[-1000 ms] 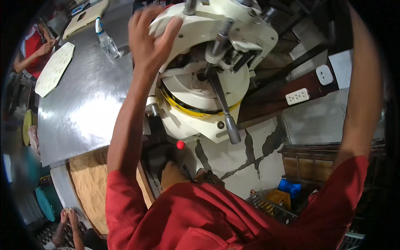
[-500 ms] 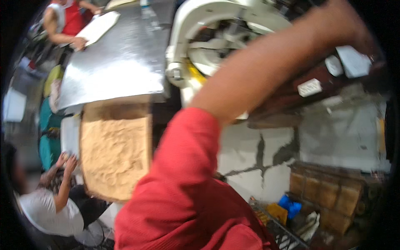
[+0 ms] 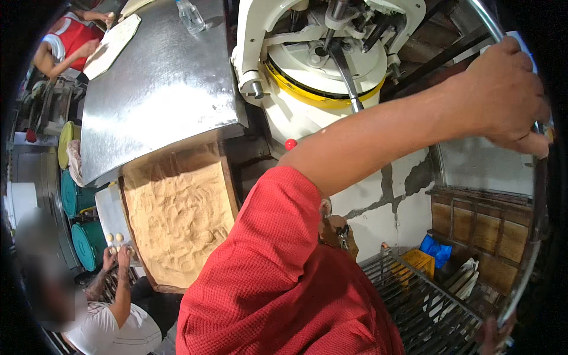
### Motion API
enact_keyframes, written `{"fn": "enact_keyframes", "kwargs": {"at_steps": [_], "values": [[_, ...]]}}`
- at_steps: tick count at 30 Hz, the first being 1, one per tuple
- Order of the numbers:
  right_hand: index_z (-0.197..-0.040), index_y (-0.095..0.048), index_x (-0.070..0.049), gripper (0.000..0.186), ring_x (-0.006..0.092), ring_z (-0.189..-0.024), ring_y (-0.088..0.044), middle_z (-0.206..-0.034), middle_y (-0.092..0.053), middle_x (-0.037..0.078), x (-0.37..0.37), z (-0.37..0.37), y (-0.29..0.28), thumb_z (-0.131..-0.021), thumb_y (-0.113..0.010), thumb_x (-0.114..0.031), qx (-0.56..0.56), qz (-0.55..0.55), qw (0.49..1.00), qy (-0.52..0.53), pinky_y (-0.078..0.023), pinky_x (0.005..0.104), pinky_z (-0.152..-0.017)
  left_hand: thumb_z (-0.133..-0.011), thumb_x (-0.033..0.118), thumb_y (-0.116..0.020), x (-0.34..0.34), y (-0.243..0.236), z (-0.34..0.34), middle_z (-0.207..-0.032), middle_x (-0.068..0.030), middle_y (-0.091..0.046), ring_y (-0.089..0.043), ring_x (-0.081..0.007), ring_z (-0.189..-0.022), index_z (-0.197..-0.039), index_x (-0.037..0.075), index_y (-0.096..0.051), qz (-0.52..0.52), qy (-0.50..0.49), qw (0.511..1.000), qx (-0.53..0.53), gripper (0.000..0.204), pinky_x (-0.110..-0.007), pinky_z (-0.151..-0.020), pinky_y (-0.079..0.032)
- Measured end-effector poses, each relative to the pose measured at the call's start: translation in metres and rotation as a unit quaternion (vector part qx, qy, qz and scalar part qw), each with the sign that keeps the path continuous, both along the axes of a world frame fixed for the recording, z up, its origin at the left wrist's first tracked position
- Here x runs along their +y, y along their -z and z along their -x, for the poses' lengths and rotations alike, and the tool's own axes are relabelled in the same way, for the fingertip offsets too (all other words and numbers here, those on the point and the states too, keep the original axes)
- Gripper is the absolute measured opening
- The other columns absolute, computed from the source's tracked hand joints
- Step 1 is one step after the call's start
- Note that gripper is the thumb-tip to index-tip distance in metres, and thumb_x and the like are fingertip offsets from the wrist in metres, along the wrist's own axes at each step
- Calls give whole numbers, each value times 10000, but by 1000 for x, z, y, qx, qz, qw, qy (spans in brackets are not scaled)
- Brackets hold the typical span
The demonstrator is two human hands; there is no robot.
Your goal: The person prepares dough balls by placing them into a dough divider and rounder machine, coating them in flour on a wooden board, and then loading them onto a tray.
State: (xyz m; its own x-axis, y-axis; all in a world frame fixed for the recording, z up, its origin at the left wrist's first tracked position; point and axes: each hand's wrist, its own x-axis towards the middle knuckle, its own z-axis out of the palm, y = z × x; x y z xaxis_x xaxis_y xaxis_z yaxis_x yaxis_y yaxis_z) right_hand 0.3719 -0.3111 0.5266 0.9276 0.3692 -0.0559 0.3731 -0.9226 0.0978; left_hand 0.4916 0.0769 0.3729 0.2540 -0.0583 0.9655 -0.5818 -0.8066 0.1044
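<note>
My left arm, in a red sleeve, stretches across to the right. At its end my left hand (image 3: 509, 97) is closed round a shiny metal bar (image 3: 486, 19), which seems to curve down along the right rim of the picture. Low on that bar, a dim shape that looks like my right hand (image 3: 490, 336) shows at the dark edge; its fingers are not clear. Beyond my forearm stands a large cream-white machine (image 3: 251, 53) with a round lid, a yellow ring and a metal lever (image 3: 346, 74). The forearm hides part of its base.
A steel table (image 3: 160, 77) bears a clear bottle (image 3: 190, 16). Before it stands a wooden box of tan powder (image 3: 177, 213). Two co-workers (image 3: 74, 41) handle pale dough at the left; teal bins (image 3: 89, 242) stand there. A dark slatted rack (image 3: 408, 296) and yellow crate (image 3: 417, 263) lie lower right.
My left hand, blurred at the upper right before, now grips the metal bar, which has come into view. The view has shifted, showing more of the machine and the slatted rack.
</note>
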Motion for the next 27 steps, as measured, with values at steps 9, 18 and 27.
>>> {"fn": "enact_keyframes", "kwargs": {"at_steps": [9, 18, 27], "values": [[-1269, -614, 34, 462, 319, -1061, -688, -1191, -661, 278, -45, -20, 88, -912, -737, -232, 355, -279, 858, 245, -584, 421, -854, -861, 367, -691, 16, 260, 34, -1076, -85, -651, -626, -295, -1097, -1042, 134, -665, -3, 36, 954, 296, 296, -493, -1050, -437], [-1011, -553, -83, 366, 96, -687, -496, -793, -520, -13, -13, -39, 177, -798, -814, -226, 272, -280, 898, 204, -426, 276, -616, -823, 283, -673, -106, 254, -85, -896, -90, -660, -642, -279, -884, -895, 98, -653, 46, 7, 963, 265, 199, -452, -858, -451], [-1188, -567, -9, 358, 143, -947, -546, -1055, -588, 53, 3, -39, 319, -896, -746, -111, 290, -298, 882, 220, -458, 298, -861, -844, 272, -711, -125, 386, 111, -849, -111, -625, -643, -323, -864, -973, 106, -670, 140, 169, 828, 516, 214, -460, -821, -494]]}}
